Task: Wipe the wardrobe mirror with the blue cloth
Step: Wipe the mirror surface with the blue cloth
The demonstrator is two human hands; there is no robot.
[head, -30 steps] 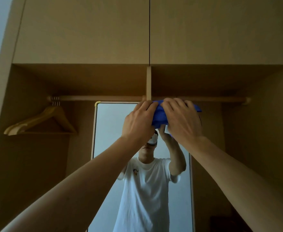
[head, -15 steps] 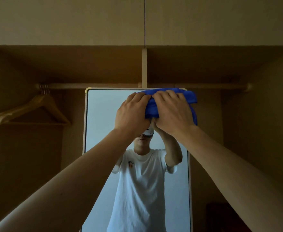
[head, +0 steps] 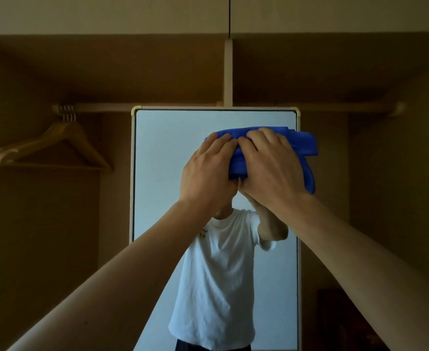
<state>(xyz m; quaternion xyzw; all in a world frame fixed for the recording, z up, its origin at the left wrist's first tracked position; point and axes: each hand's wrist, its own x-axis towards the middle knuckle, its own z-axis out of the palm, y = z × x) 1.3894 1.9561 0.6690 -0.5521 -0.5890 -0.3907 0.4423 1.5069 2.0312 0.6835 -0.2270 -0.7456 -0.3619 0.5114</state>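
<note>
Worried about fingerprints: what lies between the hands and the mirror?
The blue cloth, held under the left hand and right hand, against the mirror; the head view shows it.

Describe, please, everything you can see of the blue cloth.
The blue cloth is a vivid blue, soft-looking fabric, bunched into a thick horizontal wad with layered folds. It lies against the upper right of the mirror, its right end overlapping the frame, where a flap hangs down. The left hand and right hand hold it side by side, fingers bent over its top, hiding its middle.
</note>
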